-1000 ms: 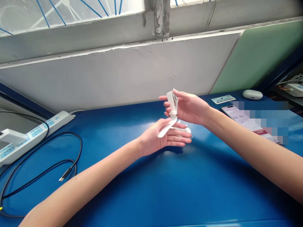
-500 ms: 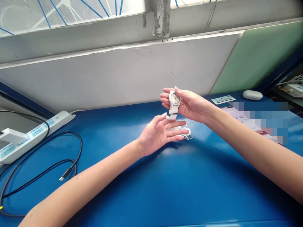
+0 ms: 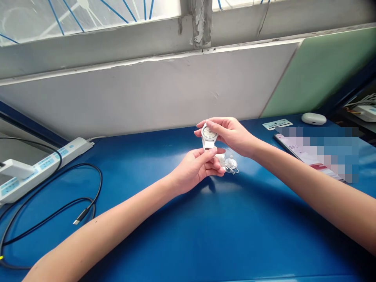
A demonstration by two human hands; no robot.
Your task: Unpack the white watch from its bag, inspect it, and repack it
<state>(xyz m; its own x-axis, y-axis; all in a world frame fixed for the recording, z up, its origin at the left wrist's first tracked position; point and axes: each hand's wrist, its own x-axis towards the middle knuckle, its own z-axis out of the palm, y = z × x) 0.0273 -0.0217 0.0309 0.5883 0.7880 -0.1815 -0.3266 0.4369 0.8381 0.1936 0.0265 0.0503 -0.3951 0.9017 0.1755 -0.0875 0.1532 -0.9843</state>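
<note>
A white wristwatch (image 3: 209,134) with a round pale dial is held above the blue table (image 3: 188,219). My right hand (image 3: 232,135) pinches the watch case from the right, fingers curled round it. My left hand (image 3: 199,166) grips the lower white strap between thumb and fingers, just under the dial. A small clear plastic wrapper (image 3: 230,164) lies on the table right behind my left hand's fingertips.
A white power strip (image 3: 38,166) with a plugged adapter and a looped black USB cable (image 3: 73,211) lie at the left. A phone (image 3: 299,150), a white card (image 3: 277,123) and a white earbud case (image 3: 313,118) sit at the right. A grey wall panel rises behind.
My left hand, open palm-up before, has closed on the watch strap. My right hand has lowered a little and turned the watch so its dial faces me.
</note>
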